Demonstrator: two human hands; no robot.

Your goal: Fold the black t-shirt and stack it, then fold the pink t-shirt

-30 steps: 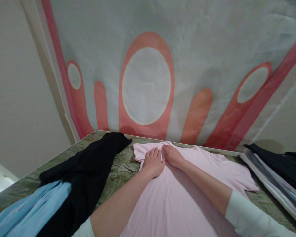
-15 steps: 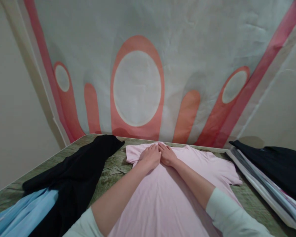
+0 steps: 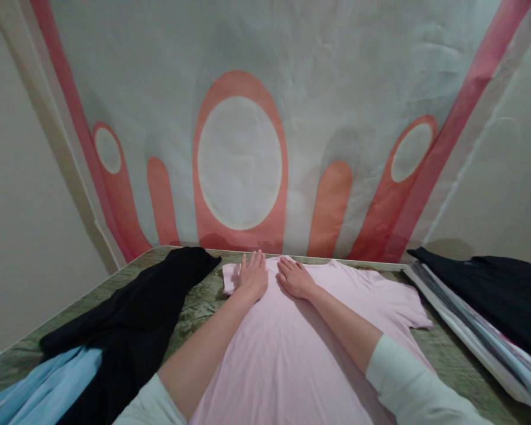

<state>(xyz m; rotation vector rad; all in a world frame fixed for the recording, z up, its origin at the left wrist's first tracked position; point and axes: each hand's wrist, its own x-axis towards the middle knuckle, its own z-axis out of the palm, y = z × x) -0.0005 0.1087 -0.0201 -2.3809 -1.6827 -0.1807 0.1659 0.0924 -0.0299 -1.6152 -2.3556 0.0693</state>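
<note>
A pink short-sleeved T-shirt (image 3: 283, 354) lies spread on the wood-patterned table, its neck end toward the wall. My left hand (image 3: 253, 276) rests flat near the shirt's left shoulder, fingers extended and slightly apart. On the upper chest, just right of it, my right hand (image 3: 295, 277) lies palm down with its fingers stretched out. A narrow strip of pink cloth shows between the two hands. Neither hand grips the fabric. The shirt's lower end runs out of view at the bottom.
On the left a black garment (image 3: 137, 319) lies loosely over a light blue one (image 3: 48, 383). At the right edge stands a stack of folded clothes (image 3: 482, 330), black on top. The table (image 3: 199, 313) meets a wall covering (image 3: 310, 77) with orange shapes.
My left hand has moved left, away from my right hand, and its fingers have straightened. Both hands touched at the fingertips before; now they are apart. The view has shifted slightly.
</note>
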